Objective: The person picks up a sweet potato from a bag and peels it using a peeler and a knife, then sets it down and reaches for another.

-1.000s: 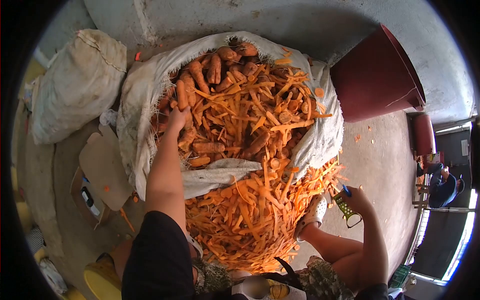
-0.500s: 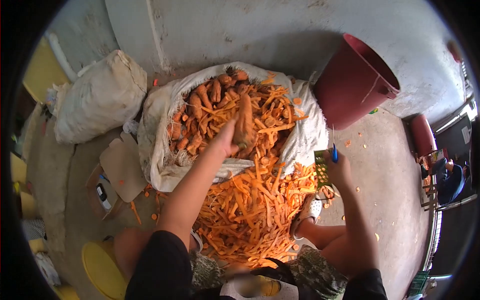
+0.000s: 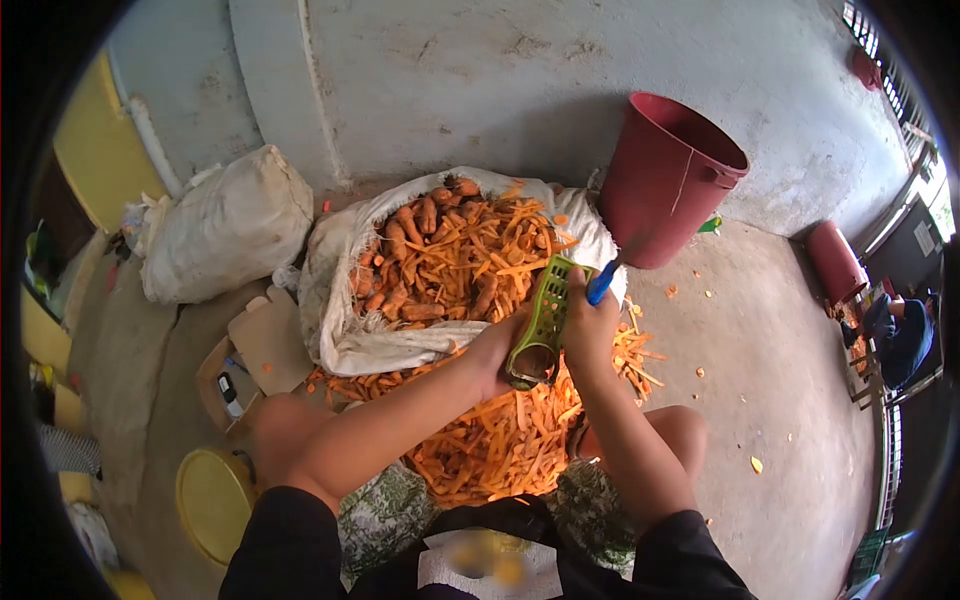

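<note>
My right hand (image 3: 590,325) is closed around a knife with a blue handle (image 3: 600,283), its thin blade pointing up and away. The same hand also holds a green perforated hand grater (image 3: 548,310), tilted upright in front of me. Closed at the grater's lower, ringed end is my left hand (image 3: 500,352); its fingertips are partly hidden behind the tool. Beyond the hands, whole carrots (image 3: 430,215) and orange peelings fill an open white woven sack (image 3: 345,350). More carrot peelings (image 3: 490,430) are heaped on the floor between my legs.
A tall dark-red bin (image 3: 650,200) stands right of the sack by the wall. To the left are a stuffed white sack (image 3: 230,225), an open cardboard box (image 3: 215,385) and a yellow-lidded bucket (image 3: 215,505). Another person (image 3: 900,340) is at the far right.
The carrot has left my left hand, and a similar one lies in the sack. My left hand has drawn back to the grater, which my right hand has brought leftward. The view has shifted.
</note>
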`<state>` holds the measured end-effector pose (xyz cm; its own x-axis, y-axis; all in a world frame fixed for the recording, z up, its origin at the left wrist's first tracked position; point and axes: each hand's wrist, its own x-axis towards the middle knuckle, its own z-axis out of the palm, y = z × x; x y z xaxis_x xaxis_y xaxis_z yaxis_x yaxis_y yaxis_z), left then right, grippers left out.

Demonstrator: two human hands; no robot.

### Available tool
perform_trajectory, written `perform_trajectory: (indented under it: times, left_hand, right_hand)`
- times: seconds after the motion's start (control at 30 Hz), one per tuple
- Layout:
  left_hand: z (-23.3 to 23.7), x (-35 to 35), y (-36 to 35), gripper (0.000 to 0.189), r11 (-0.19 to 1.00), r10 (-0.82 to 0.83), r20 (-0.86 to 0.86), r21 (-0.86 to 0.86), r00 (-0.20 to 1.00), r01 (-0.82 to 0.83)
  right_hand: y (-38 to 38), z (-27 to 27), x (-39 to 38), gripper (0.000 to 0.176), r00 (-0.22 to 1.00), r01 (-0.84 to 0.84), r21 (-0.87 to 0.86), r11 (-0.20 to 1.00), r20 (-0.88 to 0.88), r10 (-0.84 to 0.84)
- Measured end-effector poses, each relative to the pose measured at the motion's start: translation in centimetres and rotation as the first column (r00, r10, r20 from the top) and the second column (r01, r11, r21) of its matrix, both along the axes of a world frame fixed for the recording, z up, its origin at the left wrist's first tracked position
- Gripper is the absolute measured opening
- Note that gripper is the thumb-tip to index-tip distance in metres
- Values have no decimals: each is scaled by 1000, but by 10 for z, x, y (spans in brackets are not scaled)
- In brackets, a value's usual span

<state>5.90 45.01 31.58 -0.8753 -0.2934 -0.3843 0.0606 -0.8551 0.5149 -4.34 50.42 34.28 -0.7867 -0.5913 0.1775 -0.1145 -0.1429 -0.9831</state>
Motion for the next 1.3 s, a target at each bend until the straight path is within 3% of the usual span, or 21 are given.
perform_trajectory:
  times: [0.03, 0.07, 0.17, 0.3, 0.33, 0.47, 0.57, 0.6, 0.67, 0.77, 0.83, 0.9, 0.97, 1.03, 1.07, 1.1, 1.17, 1.27, 1.3]
  left_hand:
    - [2, 8, 5, 33, 999, 53, 100, -1, 994, -53]
    - [-7, 16, 4, 35, 996, 49, 94, 75, 994, -56]
    - [-8, 40, 12, 36, 982, 101, 68, 153, 993, -110]
    - [-16, 52, 19, 36, 956, 196, 51, 213, 979, -203]
    - [-17, 53, 21, 36, 964, 194, 54, 173, 979, -201]
    - [-28, 53, 20, 36, 990, 141, 9, 28, 990, -141]
    - [-9, 57, 29, 34, 984, -99, 283, -114, 954, 135]
    - [-18, 59, 35, 37, 983, -150, 224, -70, 963, 169]
    - [-5, 61, 38, 38, 971, -185, 223, -107, 957, 213]
    - [-8, 64, 23, 42, 959, -238, 166, -115, 957, 258]
    - [-19, 61, 11, 41, 993, -91, 35, -78, 995, 93]
    - [-9, 61, 7, 39, 999, -18, 96, -38, 995, 22]
    - [-7, 66, 0, 39, 998, 24, 98, -67, 995, -17]
    - [-3, 69, -5, 39, 995, 18, 86, -96, 996, -10]
    - [-3, 69, -7, 39, 996, 32, 72, -84, 997, -25]
    - [-3, 70, -8, 39, 997, 44, 60, -73, 997, -40]
    - [-3, 72, -7, 38, 995, 100, 89, -5, 991, -100]
    - [-10, 69, -7, 35, 979, 184, 131, 67, 974, -194]
    - [-15, 67, -8, 33, 972, 215, 144, 67, 966, -227]
  right_hand:
    - [2, 1, 7, 23, 996, -24, 23, 999, -82, 26]
    - [4, 1, 14, 23, 985, -45, 48, 998, -162, 53]
    - [6, -3, 37, 23, 990, -144, 69, 987, 3, 144]
    - [1, -24, 46, 24, 987, -115, 174, 978, -88, 132]
    - [1, -28, 46, 24, 972, -65, 188, 980, -210, 105]
    - [-4, -45, 34, 25, 949, 12, 259, 966, -309, 70]
    - [-18, -43, -8, 26, 913, 311, 263, 913, -351, -210]
    - [-21, -49, -42, 26, 875, 382, 297, 875, -421, -240]
    - [-27, -70, -86, 27, 719, 636, 231, 737, -525, -456]
    - [-31, -68, -88, 28, 902, 431, 81, 899, -61, -427]
    - [-32, -58, -58, 28, 925, 374, 107, 921, -110, -363]
    - [-28, -51, -32, 23, 933, 296, 100, 950, -246, -264]
    - [-28, -38, -16, 21, 901, 295, -64, 953, -314, -300]
    - [-28, -26, -21, 21, 946, 277, -90, 957, -152, -288]
    - [-25, -18, -25, 25, 956, 287, -18, 958, -63, -287]
    - [-30, -30, -42, 24, 941, 324, -121, 938, -61, -333]
    - [-26, -29, -48, 22, 974, 216, -226, 950, 123, -193]
    - [-17, -16, -6, 25, 980, 78, 46, 996, 180, -85]
    - [-14, -18, 7, 27, 981, -82, 85, 993, 180, 66]
